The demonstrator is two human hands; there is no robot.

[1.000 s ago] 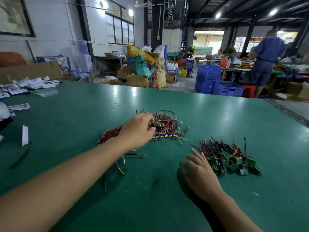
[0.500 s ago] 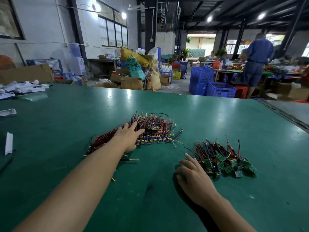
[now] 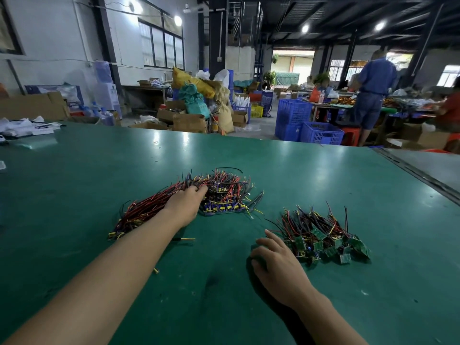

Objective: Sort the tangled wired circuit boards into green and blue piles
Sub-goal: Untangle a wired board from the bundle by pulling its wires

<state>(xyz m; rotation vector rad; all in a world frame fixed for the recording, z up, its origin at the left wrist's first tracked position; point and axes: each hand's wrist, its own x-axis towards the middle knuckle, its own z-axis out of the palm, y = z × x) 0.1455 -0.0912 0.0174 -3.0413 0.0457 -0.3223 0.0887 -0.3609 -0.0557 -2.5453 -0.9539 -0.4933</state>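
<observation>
A tangle of red, black and yellow wires with blue boards lies at the middle of the green table. My left hand reaches over its left side, and the fingers curl down into the wires near the top of the heap. To the right sits a separate pile of green boards with dark wires. My right hand rests palm down on the table, fingers relaxed, fingertips just left of the green pile and holding nothing.
A few loose yellow wire scraps lie near my left forearm. White papers sit at the far left of the table. Beyond the far edge stand blue crates, cardboard boxes and a person in blue.
My left hand's fingers, spread flat over the wires half a second ago, now curl into the tangle a little farther up. My right hand has stayed beside the green pile.
</observation>
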